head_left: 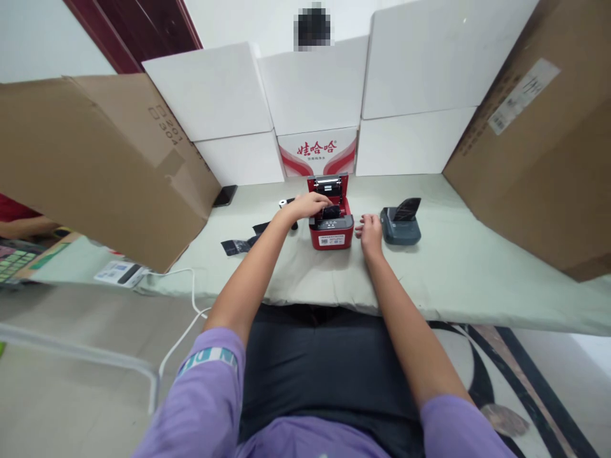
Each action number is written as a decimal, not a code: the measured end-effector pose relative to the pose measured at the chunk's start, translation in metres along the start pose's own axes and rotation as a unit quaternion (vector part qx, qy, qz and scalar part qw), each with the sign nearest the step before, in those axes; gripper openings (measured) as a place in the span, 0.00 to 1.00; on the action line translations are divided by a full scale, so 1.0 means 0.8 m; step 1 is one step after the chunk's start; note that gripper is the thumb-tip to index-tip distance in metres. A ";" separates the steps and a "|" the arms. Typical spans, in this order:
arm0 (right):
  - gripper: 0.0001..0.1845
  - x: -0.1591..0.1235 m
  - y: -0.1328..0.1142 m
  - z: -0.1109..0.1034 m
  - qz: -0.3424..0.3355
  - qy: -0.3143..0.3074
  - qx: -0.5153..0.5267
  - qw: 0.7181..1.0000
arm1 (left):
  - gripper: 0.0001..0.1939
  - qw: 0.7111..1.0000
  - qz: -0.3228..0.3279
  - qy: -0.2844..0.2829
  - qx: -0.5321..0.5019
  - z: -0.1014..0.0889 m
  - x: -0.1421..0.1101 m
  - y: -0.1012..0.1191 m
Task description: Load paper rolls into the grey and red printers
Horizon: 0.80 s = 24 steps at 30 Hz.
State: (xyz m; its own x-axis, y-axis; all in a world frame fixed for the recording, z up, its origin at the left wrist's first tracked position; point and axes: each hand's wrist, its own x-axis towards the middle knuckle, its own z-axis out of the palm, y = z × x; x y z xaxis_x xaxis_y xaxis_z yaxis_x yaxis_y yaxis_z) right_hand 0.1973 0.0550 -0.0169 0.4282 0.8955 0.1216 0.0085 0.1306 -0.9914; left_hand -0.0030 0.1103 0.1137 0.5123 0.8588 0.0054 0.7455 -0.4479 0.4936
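Observation:
A red label printer [331, 239] stands on the table with its lid [329, 184] tipped up and back. My left hand [311, 205] reaches over its left side, fingers closed at a black label strip [331, 212] inside the opening; the fingertips are partly hidden there. To the right of the printer, my right hand [370, 234] is open beside its casing, fingers loosely bent and apart, holding nothing. Behind and below my left wrist lie a small white-ended roll [283, 203] and loose black label pieces [236, 247].
A dark grey device [401, 230] with a black strip rising from it sits right of my right hand. A phone [225, 196] lies back left. White boxes [315, 89] wall the back; cardboard panels [109, 159] flank the sides. A white cable [193, 286] hangs at the left edge.

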 end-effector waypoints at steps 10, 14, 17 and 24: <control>0.24 0.040 -0.072 0.020 -0.045 -0.086 0.002 0.995 | 0.11 0.983 0.147 0.108 0.029 0.017 -0.044 -0.012; 0.30 0.073 -0.085 0.046 -0.073 -0.118 0.010 0.990 | 0.10 0.974 0.157 0.146 0.070 0.020 -0.047 -0.009; 0.32 0.081 -0.080 0.049 -0.084 -0.096 0.011 0.992 | 0.09 0.965 0.170 0.171 0.100 0.021 -0.052 -0.005; 0.28 0.078 -0.083 0.052 -0.089 -0.107 0.042 0.989 | 0.08 0.957 0.170 0.210 0.108 0.029 -0.051 -0.007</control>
State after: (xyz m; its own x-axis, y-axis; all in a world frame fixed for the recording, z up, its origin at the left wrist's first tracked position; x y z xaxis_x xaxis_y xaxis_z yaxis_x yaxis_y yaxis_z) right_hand 0.1858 0.1199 0.0588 0.2257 0.9232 0.3112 -0.0119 0.3220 -0.9467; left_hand -0.0183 0.0718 0.0909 0.5588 0.6577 0.5051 0.6593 -0.7218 0.2105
